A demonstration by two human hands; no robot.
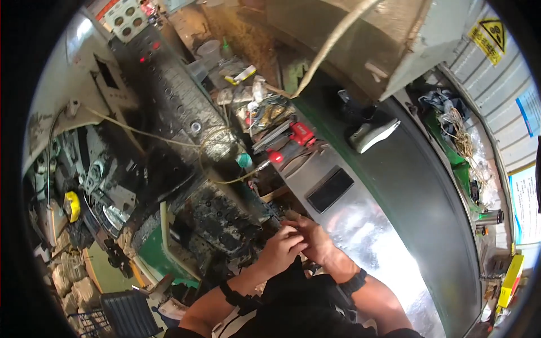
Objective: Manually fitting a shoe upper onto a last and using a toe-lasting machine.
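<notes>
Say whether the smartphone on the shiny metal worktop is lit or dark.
Dark: the smartphone on the metal worktop shows a black upper face, with no glow from it.

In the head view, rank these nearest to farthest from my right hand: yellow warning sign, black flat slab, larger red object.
From your right hand:
1. Black flat slab: just ahead, on the shiny surface.
2. Larger red object: farther ahead, slightly left.
3. Yellow warning sign: upper right, on the corrugated wall.

Shiny metal bench: dark phone lying flat; red tool toward far end.
</notes>
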